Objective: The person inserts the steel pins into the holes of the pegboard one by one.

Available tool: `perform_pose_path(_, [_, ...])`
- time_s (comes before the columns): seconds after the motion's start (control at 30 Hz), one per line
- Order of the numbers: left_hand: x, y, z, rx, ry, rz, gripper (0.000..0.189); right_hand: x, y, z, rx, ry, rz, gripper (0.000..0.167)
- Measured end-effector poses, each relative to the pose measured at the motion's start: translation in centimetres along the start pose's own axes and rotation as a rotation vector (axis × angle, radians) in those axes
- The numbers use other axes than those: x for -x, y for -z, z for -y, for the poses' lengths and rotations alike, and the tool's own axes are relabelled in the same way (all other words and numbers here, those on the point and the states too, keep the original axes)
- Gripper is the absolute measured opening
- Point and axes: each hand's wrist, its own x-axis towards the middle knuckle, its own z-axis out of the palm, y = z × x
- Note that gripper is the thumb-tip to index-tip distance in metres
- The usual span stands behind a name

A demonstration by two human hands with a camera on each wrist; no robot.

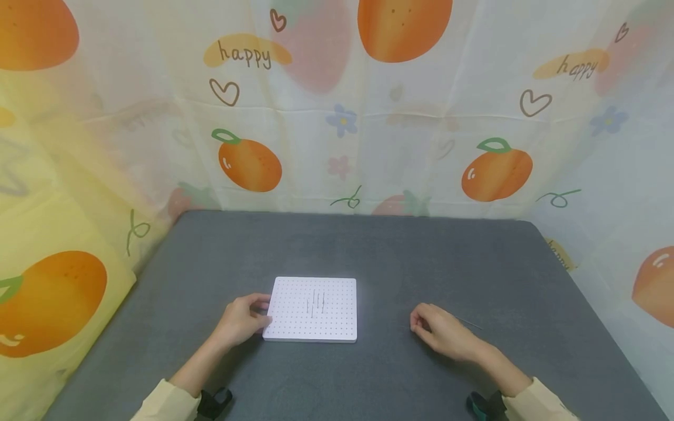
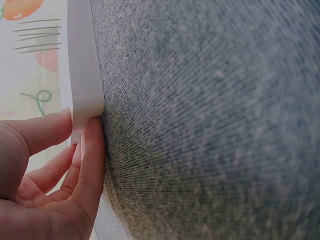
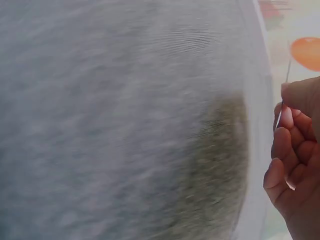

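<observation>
A white board (image 1: 286, 327) with a grid of small holes lies on the grey table. Several thin dark pins (image 1: 323, 303) stand in its middle, also visible as thin pins (image 2: 37, 34) past the board's edge in the left wrist view. My left hand (image 1: 243, 318) grips the board's left edge, thumb on top and fingers at its side and underneath. To the right of the board, apart from it, my right hand (image 1: 439, 330) is held low over the table. Between thumb and forefinger it pinches a thin metal pin (image 3: 288, 70), upright in the right wrist view.
Another thin stick (image 1: 468, 323) shows beside the right hand, apparently on the table. The grey table (image 1: 368, 251) reaches back to a curtain (image 1: 411, 128) printed with oranges and hearts, which also hangs at both sides.
</observation>
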Motion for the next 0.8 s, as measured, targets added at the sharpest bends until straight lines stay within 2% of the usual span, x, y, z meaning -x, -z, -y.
perform_pose_path(0.23, [0.0, 0.1, -0.2, -0.003, 0.002, 0.003, 0.044, -1.1, 0.5, 0.7, 0.01, 0.006, -0.146, 0.011])
perform_pose_path(0.33, [0.1, 0.1, -0.3, 0.001, 0.01, 0.004, 0.043, -1.6, 0.6, 1.1, -0.001, 0.024, -0.178, 0.013])
perform_pose_path(0.53, [0.1, 0.2, -0.4, 0.004, 0.006, 0.009, 0.043, -2.5, 0.5, 1.9, -0.048, 0.043, -0.159, 0.006])
perform_pose_path(0.8, [0.2, 0.2, -0.3, 0.01, 0.003, 0.006, 0.042, -3.8, 0.1, 3.6, -0.118, 0.041, -0.131, 0.014])
